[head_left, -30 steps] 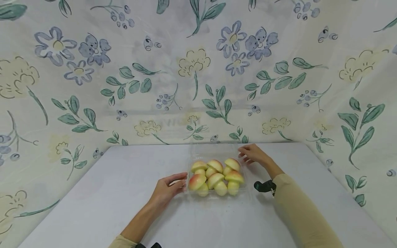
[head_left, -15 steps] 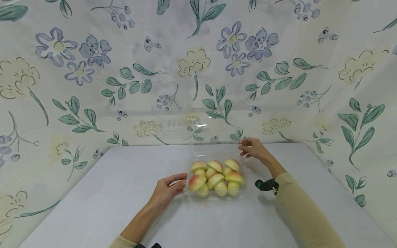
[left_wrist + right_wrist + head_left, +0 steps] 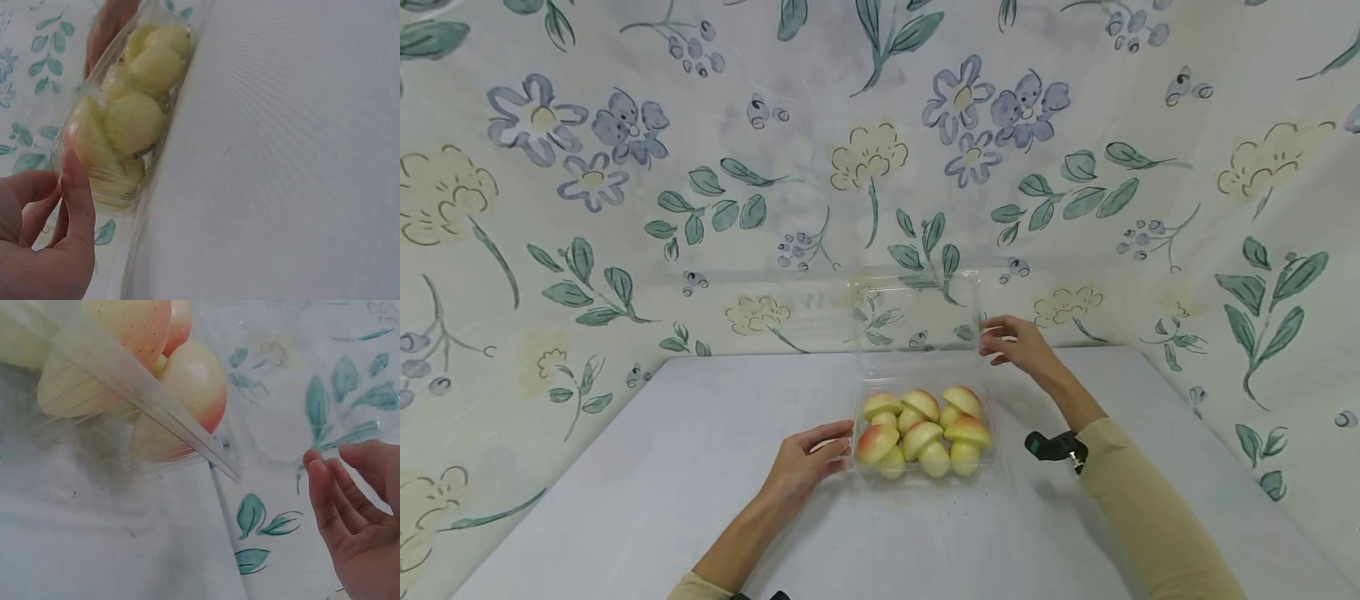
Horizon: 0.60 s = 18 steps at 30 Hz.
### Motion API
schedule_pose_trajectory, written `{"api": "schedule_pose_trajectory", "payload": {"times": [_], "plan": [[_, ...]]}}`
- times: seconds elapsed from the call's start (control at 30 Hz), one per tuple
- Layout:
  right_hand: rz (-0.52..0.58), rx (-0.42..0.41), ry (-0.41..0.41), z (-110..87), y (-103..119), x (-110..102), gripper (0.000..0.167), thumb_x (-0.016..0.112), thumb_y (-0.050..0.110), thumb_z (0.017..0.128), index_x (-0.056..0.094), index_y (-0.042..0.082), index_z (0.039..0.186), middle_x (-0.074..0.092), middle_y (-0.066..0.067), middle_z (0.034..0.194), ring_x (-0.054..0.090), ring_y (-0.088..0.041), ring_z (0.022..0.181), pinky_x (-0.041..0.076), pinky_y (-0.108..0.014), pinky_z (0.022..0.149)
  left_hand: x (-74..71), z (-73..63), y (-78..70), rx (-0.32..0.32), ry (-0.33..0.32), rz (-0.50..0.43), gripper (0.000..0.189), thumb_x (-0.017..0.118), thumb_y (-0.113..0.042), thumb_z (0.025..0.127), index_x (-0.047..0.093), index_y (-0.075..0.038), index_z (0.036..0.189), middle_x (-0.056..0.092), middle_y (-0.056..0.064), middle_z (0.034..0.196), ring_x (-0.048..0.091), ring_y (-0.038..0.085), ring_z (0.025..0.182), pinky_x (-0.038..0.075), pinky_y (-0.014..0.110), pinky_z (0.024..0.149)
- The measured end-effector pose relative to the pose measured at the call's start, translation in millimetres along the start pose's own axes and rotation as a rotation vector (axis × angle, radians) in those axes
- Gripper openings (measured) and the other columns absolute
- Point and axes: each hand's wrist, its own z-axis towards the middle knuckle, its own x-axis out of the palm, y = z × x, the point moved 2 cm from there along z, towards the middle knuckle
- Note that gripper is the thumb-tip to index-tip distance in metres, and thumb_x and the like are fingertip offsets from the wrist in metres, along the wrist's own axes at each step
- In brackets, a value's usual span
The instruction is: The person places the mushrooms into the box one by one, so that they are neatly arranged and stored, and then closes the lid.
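A clear plastic clamshell box [image 3: 996, 450] lies on the white table, its see-through lid [image 3: 917, 321] standing raised at the back. Inside sit several mushroom-shaped yellow pieces [image 3: 921, 437] with red-blushed caps; the right wrist view shows dark specks on a cap [image 3: 134, 331]. My left hand [image 3: 801, 462] is at the box's left side. In the left wrist view, thumb and fingers of that hand [image 3: 50, 250] pinch the wall near its corner. My right hand [image 3: 1015, 346] holds the lid's right edge; some of its contact with the thin plastic is hard to see.
The white table [image 3: 737, 400] extends to both sides and in front of the box. Behind it hangs a floral cloth [image 3: 775, 192], close to the raised lid. A black wrist strap piece [image 3: 1051, 447] sticks out from the right sleeve.
My right hand has moved up and slightly back, and the lid has swung upward with it. The left hand and the box with its mushroom-shaped pieces have stayed in place.
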Motion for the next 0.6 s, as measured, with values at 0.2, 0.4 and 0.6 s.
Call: {"api": "schedule_pose_trajectory", "payload": {"times": [0.2,0.4,0.6], "plan": [[0.076,0.028,0.020,-6.4,2,-3,0.034,0.049,0.005,0.101,0.051,-0.004,0.134,0.056,-0.029,0.124,0.071,-0.018,0.094,0.061,-0.028,0.076,-0.4,-1.3,0.0,-0.023,-0.005,-0.001,0.043,0.065,-0.001,0.091,0.056,0.009,0.132,0.067,0.008,0.118,0.064,0.009,0.083,0.060,0.022,0.074],[0.058,0.018,0.060,-15.6,2,-7,0.032,0.042,-0.001,0.099,0.052,-0.007,0.129,0.057,-0.029,0.123,0.070,-0.022,0.098,0.061,-0.028,0.078,-0.8,-0.4,0.2,-0.030,0.009,0.007,0.044,0.066,-0.005,0.091,0.056,0.007,0.132,0.066,0.006,0.118,0.062,0.011,0.086,0.060,0.024,0.074],[0.014,0.005,0.138,-24.9,3,-11,0.027,0.040,0.001,0.098,0.056,-0.007,0.119,0.058,-0.027,0.122,0.067,-0.031,0.107,0.061,-0.030,0.081,-2.7,0.2,1.6,-0.038,0.022,0.005,0.044,0.066,-0.006,0.091,0.056,0.005,0.133,0.065,0.005,0.120,0.061,0.011,0.086,0.060,0.025,0.074]]}}
